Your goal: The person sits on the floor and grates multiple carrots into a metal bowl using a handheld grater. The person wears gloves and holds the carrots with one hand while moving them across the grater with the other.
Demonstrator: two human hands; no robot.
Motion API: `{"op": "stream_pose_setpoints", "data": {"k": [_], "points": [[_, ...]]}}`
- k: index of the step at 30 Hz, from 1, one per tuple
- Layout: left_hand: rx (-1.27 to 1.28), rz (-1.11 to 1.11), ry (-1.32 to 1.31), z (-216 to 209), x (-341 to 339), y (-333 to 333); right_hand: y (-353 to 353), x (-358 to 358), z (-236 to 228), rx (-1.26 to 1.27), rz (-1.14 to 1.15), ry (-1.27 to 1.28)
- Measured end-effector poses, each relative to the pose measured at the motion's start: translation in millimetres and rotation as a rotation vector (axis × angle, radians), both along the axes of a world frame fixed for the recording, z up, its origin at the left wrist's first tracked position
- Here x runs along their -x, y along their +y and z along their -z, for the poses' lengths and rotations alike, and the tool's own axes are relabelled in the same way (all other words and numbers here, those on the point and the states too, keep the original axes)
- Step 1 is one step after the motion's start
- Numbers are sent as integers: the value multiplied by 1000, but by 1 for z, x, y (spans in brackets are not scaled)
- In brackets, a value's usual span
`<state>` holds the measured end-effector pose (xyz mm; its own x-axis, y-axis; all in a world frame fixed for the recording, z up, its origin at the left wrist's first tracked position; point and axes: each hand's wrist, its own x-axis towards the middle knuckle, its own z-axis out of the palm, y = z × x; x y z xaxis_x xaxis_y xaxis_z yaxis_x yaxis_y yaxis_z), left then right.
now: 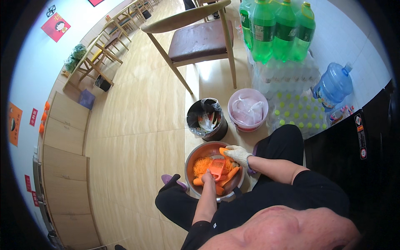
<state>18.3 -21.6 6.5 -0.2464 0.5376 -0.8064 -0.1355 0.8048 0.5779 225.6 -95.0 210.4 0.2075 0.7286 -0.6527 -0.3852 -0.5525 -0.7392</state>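
A round metal basin (188,164) stands on the floor between my knees. My bare left hand (207,177) grips the handle of an orange grater (217,167), which slants over the basin. In a white knitted glove, my right hand (237,155) holds a peeled carrot (224,152) by the far right rim, just beyond the grater's upper end. Shredded carrot (201,166) is heaped on the basin's left side. Several whole peeled carrots lie lower in the basin, among them one (229,177) at the right; the grater and my left hand partly hide them.
Beyond the basin stand a black lined bin (221,132) with scraps and a pink-white bucket (267,109) holding a plastic bag. Farther off is a wooden chair (200,41). Packs of green bottles (275,33), a blue water jug (335,81) and a black cabinet (346,146) line the right.
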Motion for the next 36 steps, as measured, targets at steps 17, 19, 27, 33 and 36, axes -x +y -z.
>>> {"op": "stream_pose_setpoints", "data": {"k": [17, 19, 27, 33, 36], "points": [[-37, 170, 156, -17, -10, -1, -3, 4, 5, -9, -117, -98], [-53, 217, 168, -17, -10, -2, -3, 4, 6, -2, -136, -112], [-92, 243, 161, -8, -9, 0, 0, 6, 17, 17, -184, -151], [-93, 282, 203, -6, -9, 1, 0, 7, 20, 22, -201, -158], [-122, 278, 210, -6, -10, -1, 0, 8, 20, 28, -211, -162]]}}
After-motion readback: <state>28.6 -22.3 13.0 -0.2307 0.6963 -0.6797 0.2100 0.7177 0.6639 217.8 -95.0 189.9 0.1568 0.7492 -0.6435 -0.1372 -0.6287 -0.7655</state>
